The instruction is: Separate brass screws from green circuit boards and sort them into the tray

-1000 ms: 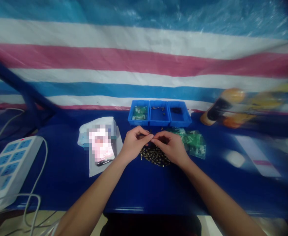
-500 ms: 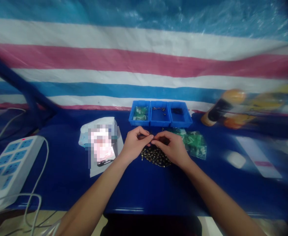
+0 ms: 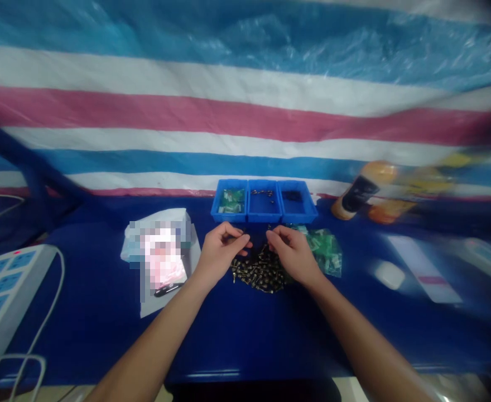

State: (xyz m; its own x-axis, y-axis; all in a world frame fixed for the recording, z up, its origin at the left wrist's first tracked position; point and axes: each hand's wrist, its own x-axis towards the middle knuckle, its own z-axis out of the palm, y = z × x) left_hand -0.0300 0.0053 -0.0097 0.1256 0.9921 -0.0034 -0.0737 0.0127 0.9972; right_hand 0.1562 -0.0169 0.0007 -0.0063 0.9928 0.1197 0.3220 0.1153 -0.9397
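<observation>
My left hand (image 3: 222, 252) is closed in a pinch at the left of a heap of small brass-and-black metal parts (image 3: 260, 273). Something small and dark shows at its fingertips, too small to name. Across a narrow gap, my right hand (image 3: 292, 249) pinches another tiny dark piece above the heap's right side. Behind the hands stand three joined blue bins: the left bin (image 3: 217, 214) holds green-and-white packets, the middle bin (image 3: 264, 218) several small metal parts, the right bin (image 3: 306, 216) small black pieces. Clear bags with green contents (image 3: 326, 251) lie beside my right hand.
A white power strip (image 3: 15, 296) with cables lies at the left. White packaging (image 3: 151, 307) with a black pen-like object (image 3: 169, 289) is left of my forearm. At right are a bottle (image 3: 362, 190), a rounded white object (image 3: 390, 274) and a flat white box (image 3: 423, 268).
My hands were together at the fingertips and have drawn apart, left hand leftward and right hand slightly rightward relative to the heap. The whole view has shifted a little.
</observation>
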